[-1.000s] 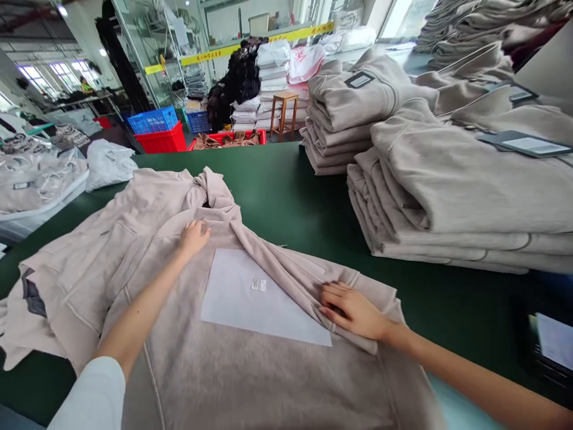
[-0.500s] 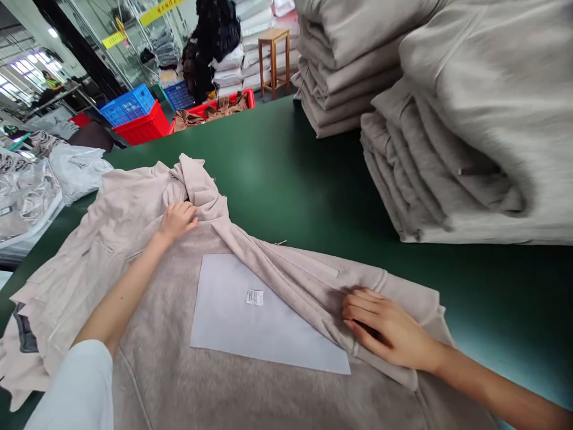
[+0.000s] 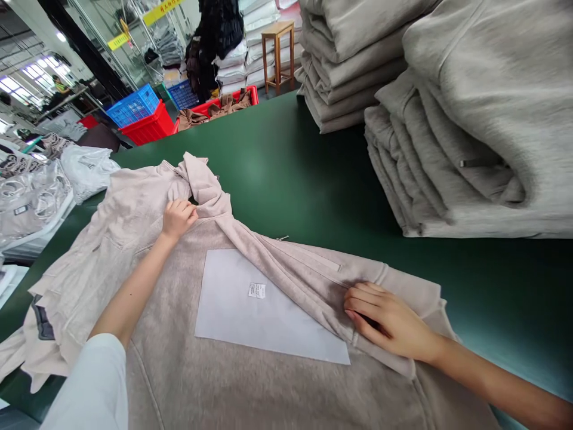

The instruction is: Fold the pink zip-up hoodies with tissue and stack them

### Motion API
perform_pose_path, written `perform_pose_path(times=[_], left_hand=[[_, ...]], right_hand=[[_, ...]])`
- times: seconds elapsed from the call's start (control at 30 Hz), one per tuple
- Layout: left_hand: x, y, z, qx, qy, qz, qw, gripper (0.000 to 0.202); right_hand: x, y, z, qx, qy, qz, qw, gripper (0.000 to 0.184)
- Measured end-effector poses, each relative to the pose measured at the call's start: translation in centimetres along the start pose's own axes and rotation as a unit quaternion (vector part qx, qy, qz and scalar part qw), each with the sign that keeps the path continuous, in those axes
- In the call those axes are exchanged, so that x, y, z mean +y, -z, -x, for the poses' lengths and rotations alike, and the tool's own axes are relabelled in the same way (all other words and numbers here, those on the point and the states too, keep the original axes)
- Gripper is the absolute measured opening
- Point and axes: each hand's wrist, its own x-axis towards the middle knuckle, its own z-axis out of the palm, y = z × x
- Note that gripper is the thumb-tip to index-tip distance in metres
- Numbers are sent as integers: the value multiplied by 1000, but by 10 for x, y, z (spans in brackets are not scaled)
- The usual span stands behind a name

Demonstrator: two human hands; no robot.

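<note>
A beige fleece garment (image 3: 188,364) lies spread on the green table (image 3: 286,173). A white sheet of paper (image 3: 264,316) with a small label (image 3: 256,290) rests on its middle. My left hand (image 3: 178,217) is curled, gripping the cloth near the collar at the garment's far end. My right hand (image 3: 387,322) pinches the folded edge of the garment's right side, fingers pressed together on the fabric.
Tall stacks of folded grey garments (image 3: 452,113) stand on the table at the right. Bagged clothes (image 3: 40,191) lie at the left. Red and blue crates (image 3: 143,116) and a wooden stool (image 3: 277,45) are on the floor beyond the table.
The view tilted down and closer to the garment. My left hand curled from flat into a grip near the collar. My right hand stayed on the folded right edge.
</note>
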Motion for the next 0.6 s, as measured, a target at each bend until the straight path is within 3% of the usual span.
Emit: perform_pose_path(times=[0.3,0.47,0.6], left_hand=[[13,1,2,-55,-22,13,998,22],[19,2,1,-10,9,17,1000,21],[16,23,15,21,68,11,997,21]], right_hand=[[-4,-2,-3,-15,3,50,999,21],[-4,-3,-3,-20,2,60,998,22],[-4,-4,-2,-23,1,68,997,22]])
